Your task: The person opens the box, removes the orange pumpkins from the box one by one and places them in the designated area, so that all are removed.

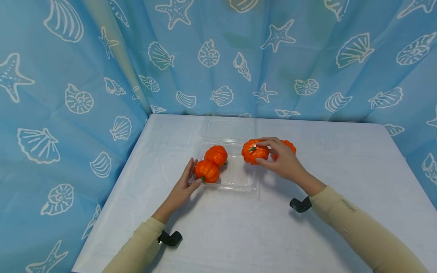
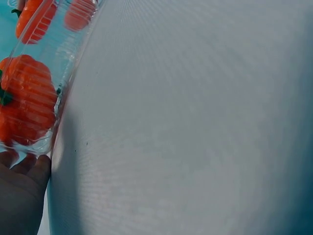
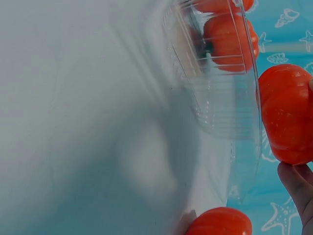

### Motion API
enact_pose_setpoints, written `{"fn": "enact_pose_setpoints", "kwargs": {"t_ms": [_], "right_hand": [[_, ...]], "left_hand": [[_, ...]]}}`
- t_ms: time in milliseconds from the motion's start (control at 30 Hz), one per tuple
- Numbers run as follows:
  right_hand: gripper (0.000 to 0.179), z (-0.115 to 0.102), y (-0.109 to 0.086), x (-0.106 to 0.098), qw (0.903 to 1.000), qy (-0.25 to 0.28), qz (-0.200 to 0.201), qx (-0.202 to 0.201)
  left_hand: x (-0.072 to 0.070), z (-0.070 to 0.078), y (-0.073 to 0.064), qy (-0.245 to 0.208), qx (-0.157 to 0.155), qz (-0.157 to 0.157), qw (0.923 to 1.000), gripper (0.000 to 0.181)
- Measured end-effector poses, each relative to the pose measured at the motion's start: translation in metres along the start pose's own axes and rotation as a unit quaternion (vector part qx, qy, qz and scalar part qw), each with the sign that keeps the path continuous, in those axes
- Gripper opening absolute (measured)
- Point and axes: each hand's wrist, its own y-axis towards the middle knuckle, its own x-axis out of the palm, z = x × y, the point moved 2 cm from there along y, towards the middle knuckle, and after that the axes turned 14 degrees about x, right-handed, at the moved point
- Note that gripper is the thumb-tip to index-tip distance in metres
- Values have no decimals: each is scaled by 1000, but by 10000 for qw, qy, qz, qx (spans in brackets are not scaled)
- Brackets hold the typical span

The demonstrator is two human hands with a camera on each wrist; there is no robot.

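Observation:
A clear plastic clamshell container (image 1: 239, 186) lies with its lid (image 1: 230, 128) folded back. Two small orange pumpkins, a rear one (image 1: 216, 155) and a front one (image 1: 206, 171), sit in its left part. My left hand (image 1: 182, 184) rests against the container's left end, fingers fairly straight and thumb near the front corner. Between thumb and fingers, my right hand (image 1: 285, 161) holds another pumpkin (image 1: 253, 152) with a green stem, over the container's right edge; the right wrist view also shows this held pumpkin (image 3: 286, 115). One more pumpkin (image 1: 290, 146) is partly hidden behind the right hand.
A white cloth covers the table (image 1: 218, 231). Behind and to the left hangs a blue curtain (image 1: 191, 72) with shell and starfish prints. Black wrist mounts show on the left (image 1: 170, 239) and right (image 1: 300, 205) forearms.

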Motion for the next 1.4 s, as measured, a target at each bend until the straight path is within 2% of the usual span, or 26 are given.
{"fn": "enact_pose_setpoints", "kwargs": {"t_ms": [267, 467, 733, 1067, 1400], "right_hand": [[47, 6, -5, -10, 9998, 120, 145, 12], [46, 9, -8, -20, 9997, -3, 227, 121], [46, 18, -13, -41, 9979, -17, 492, 415], [48, 29, -22, -67, 9952, 13, 783, 596], [49, 53, -30, -87, 9908, -68, 1048, 857]], "left_hand": [[0, -2, 0, 19, 30, -21, 10000, 82], [-1, -2, 0, -41, 89, -23, 9999, 82], [-1, -1, 0, -65, 89, -1, 9999, 82], [0, -1, -1, -43, -25, -40, 10000, 82], [0, 0, 0, -27, -17, -44, 10000, 83]]}}
